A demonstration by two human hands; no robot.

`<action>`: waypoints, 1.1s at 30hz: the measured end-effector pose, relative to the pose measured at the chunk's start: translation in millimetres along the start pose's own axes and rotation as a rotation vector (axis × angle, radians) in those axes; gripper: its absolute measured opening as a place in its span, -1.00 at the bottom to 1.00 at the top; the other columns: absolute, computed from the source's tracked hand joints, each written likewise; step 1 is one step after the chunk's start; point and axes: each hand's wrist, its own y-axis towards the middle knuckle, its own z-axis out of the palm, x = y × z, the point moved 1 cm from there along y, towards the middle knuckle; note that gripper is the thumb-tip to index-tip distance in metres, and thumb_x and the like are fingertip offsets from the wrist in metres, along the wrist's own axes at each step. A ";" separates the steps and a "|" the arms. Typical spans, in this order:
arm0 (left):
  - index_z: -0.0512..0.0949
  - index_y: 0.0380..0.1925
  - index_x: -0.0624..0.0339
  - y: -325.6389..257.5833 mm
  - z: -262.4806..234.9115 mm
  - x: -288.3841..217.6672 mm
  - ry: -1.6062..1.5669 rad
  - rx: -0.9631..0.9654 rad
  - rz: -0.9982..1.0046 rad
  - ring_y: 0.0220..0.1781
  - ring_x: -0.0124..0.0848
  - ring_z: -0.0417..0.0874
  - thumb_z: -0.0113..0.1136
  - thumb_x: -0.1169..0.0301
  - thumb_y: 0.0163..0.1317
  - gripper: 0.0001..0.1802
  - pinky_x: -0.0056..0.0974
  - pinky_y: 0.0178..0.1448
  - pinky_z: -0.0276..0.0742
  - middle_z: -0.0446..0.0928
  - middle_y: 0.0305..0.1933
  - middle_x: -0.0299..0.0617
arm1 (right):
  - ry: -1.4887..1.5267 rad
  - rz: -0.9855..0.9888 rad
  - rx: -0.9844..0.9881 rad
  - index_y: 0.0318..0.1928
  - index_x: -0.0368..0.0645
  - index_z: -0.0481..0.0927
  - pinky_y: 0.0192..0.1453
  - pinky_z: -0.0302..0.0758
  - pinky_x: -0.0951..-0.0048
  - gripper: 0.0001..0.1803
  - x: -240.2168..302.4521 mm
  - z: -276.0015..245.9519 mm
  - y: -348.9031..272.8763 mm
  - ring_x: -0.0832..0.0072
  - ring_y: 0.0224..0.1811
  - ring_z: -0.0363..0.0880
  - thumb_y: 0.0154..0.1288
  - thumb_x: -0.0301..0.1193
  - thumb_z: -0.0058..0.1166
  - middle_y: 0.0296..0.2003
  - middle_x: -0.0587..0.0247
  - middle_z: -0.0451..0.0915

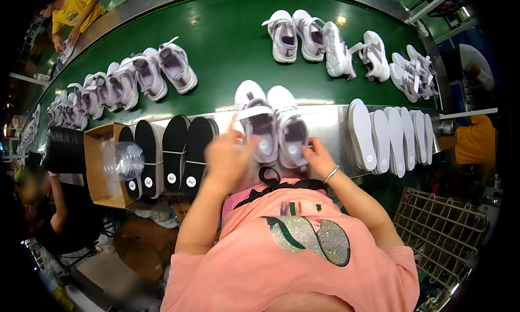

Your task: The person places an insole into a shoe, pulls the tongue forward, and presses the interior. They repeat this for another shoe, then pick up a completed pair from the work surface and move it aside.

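A pair of pale sneakers stands side by side on the metal ledge right in front of me, toes pointing away. Each of the two, the left sneaker [250, 96] and the right sneaker [283, 99], has an insole with a round white mark showing inside. My left hand [227, 156] is beside the left sneaker's heel, its fingers smeared by motion, so its grip is unclear. With bent fingers, my right hand [320, 160] grips the heel edge of the right sneaker.
Stacks of black insoles [173, 149] and an open cardboard box [103, 174] lie to the left, stacks of white insoles [362, 136] to the right. More sneakers [176, 68] line the green belt [227, 36]. A co-worker in yellow [78, 11] handles a shoe at far left.
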 end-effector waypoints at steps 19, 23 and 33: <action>0.22 0.04 0.21 167.8 25.8 29.6 -0.006 -0.223 0.012 -0.22 -0.05 0.48 0.08 0.35 0.02 -0.46 -0.09 -0.18 0.40 0.45 -0.25 0.06 | -0.845 -0.678 -0.428 -0.05 -0.07 0.38 0.09 0.21 0.16 -0.52 77.6 -84.1 191.9 0.06 0.03 0.28 -0.06 -0.31 0.09 -0.04 -0.09 0.33; 0.36 -0.13 0.27 99.5 85.9 14.9 -0.241 -0.155 0.042 -0.08 -0.10 0.43 0.09 0.42 0.01 -0.63 -0.19 -0.02 0.36 0.41 -0.13 -0.01 | -1.276 -0.412 -0.476 0.08 0.20 0.30 0.16 0.11 0.08 -0.33 109.6 -66.7 243.5 0.09 0.13 0.20 -0.15 -0.12 0.16 0.06 -0.10 0.24; 0.40 -0.18 0.26 60.3 100.2 -5.7 -0.480 0.142 -0.082 -0.24 -0.12 0.50 0.03 0.37 0.06 -0.69 -0.16 -0.18 0.41 0.43 -0.19 -0.03 | -1.260 -0.235 -0.115 0.05 0.17 0.23 -0.07 0.37 0.13 -0.29 137.8 -50.8 245.4 0.01 -0.15 0.45 -0.20 -0.22 0.23 -0.05 -0.12 0.28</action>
